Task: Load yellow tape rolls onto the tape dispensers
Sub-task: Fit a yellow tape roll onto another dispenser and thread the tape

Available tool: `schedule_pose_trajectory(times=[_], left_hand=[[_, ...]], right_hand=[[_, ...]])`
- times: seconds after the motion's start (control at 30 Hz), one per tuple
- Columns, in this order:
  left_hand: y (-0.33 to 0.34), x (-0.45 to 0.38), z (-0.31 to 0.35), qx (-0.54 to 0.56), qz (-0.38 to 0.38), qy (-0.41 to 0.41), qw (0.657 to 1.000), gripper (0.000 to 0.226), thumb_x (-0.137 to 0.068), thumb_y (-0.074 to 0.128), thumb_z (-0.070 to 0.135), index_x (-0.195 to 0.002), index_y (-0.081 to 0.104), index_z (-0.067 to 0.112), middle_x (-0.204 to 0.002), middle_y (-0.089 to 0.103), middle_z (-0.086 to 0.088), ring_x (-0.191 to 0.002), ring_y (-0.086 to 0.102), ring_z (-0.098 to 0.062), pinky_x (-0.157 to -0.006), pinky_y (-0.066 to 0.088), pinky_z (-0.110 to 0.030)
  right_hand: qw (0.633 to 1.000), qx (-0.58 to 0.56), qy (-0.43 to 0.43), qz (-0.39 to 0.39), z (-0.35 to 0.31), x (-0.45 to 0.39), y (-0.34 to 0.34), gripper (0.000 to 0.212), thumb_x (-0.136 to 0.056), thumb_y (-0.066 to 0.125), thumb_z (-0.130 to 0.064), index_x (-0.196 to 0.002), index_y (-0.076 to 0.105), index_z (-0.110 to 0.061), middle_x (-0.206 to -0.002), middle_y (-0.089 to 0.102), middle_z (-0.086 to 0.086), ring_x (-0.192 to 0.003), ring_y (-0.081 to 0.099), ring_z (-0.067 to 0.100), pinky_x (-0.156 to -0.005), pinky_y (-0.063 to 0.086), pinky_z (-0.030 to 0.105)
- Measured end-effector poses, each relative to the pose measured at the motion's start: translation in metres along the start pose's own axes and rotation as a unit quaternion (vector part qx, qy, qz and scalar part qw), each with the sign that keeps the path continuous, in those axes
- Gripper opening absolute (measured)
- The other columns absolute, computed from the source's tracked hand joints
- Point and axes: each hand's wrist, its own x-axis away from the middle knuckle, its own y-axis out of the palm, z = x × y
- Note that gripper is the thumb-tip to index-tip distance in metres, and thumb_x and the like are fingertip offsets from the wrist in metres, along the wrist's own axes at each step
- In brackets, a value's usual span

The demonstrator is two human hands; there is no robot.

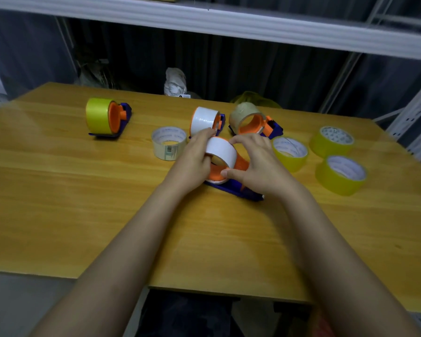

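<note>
Three glossy translucent yellow tape rolls [332,142], white-cored, flat.

Both hands [229,161] curled, gripping

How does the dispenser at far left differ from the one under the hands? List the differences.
The far-left dispenser carries a yellow roll; the near dispenser carries a white roll. The far-left one stands untouched; the left hand and right hand grip the near one. Both are blue with orange hubs.

Dim overhead light leaves a soft sheen on the desk [58,181]; the background at 12 o'clock sinks into shadow, and wide-angle distortion bends the edges, slightly soft throughout.
</note>
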Motion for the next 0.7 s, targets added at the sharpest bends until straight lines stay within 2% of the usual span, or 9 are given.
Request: schedule_pose_trajectory(times=[0.13,0.23,0.3,0.33,0.4,0.47,0.53,0.7], left_hand=[[-0.002,-0.007,0.000,0.062,0.013,-0.022,0.998,0.058,-0.085,0.050,-0.001,-0.137,0.038,0.023,-0.134,0.042,0.000,-0.119,0.040,-0.009,-0.089,0.034,-0.022],[0.001,-0.005,-0.003,0.086,0.031,0.013,0.996,0.051,-0.086,0.054,0.006,-0.134,0.043,0.022,-0.127,0.042,0.005,-0.111,0.040,-0.002,-0.092,0.037,-0.018],[0.004,-0.002,-0.006,0.106,0.026,0.035,0.993,0.047,-0.088,0.053,0.018,-0.134,0.044,0.020,-0.131,0.041,0.004,-0.114,0.038,-0.001,-0.092,0.031,-0.005],[0.005,-0.002,-0.007,0.114,0.013,0.034,0.993,0.047,-0.089,0.052,0.026,-0.135,0.044,0.020,-0.134,0.039,0.005,-0.118,0.035,0.000,-0.092,0.027,-0.001],[0.007,-0.003,-0.008,0.131,-0.033,0.016,0.991,0.052,-0.091,0.054,0.036,-0.139,0.040,0.023,-0.139,0.034,0.008,-0.124,0.030,0.003,-0.096,0.026,-0.002],[0.006,-0.003,-0.009,0.176,-0.084,-0.008,0.981,0.060,-0.091,0.060,0.031,-0.144,0.032,0.026,-0.144,0.032,0.008,-0.127,0.032,0.004,-0.099,0.033,-0.010],[0.004,-0.003,-0.010,0.208,-0.109,-0.018,0.972,0.067,-0.087,0.064,0.025,-0.145,0.030,0.030,-0.144,0.034,0.009,-0.127,0.036,0.002,-0.093,0.041,-0.009],[0.000,-0.007,-0.012,0.248,-0.135,-0.043,0.958,0.075,-0.082,0.070,0.021,-0.144,0.030,0.035,-0.131,0.038,0.017,-0.106,0.043,0.020,-0.079,0.042,-0.003]], right_hand=[[0.990,-0.125,0.046,-0.042,0.005,-0.007,-0.004,0.065,-0.070,0.083,-0.033,-0.119,0.041,-0.033,-0.113,0.056,-0.006,-0.104,0.052,0.008,-0.083,0.045,0.026],[0.967,-0.239,0.089,-0.025,0.013,-0.012,0.001,0.066,-0.066,0.086,-0.030,-0.119,0.047,-0.031,-0.105,0.062,-0.006,-0.098,0.060,0.008,-0.081,0.050,0.026],[0.950,-0.293,0.110,-0.016,0.018,-0.016,0.005,0.064,-0.065,0.086,-0.028,-0.118,0.051,-0.028,-0.105,0.065,-0.008,-0.098,0.062,0.009,-0.079,0.053,0.023],[0.941,-0.320,0.114,-0.014,0.019,-0.017,0.007,0.061,-0.065,0.085,-0.026,-0.117,0.052,-0.026,-0.105,0.065,-0.008,-0.097,0.062,0.008,-0.076,0.053,0.019],[0.903,-0.414,0.116,-0.013,0.022,-0.018,0.013,0.053,-0.067,0.078,-0.024,-0.115,0.056,-0.021,-0.103,0.068,-0.003,-0.096,0.065,0.013,-0.074,0.053,0.019],[0.866,-0.484,0.122,-0.021,0.027,-0.017,0.018,0.045,-0.071,0.072,-0.027,-0.114,0.062,-0.017,-0.104,0.072,0.005,-0.099,0.067,0.021,-0.083,0.055,0.031],[0.851,-0.510,0.124,-0.034,0.029,-0.016,0.021,0.040,-0.076,0.067,-0.030,-0.112,0.063,-0.015,-0.106,0.072,0.011,-0.100,0.067,0.026,-0.091,0.053,0.041],[0.804,-0.574,0.141,-0.064,0.032,-0.014,0.022,0.038,-0.079,0.062,-0.031,-0.111,0.062,-0.012,-0.099,0.073,0.012,-0.091,0.069,0.026,-0.085,0.055,0.040]])
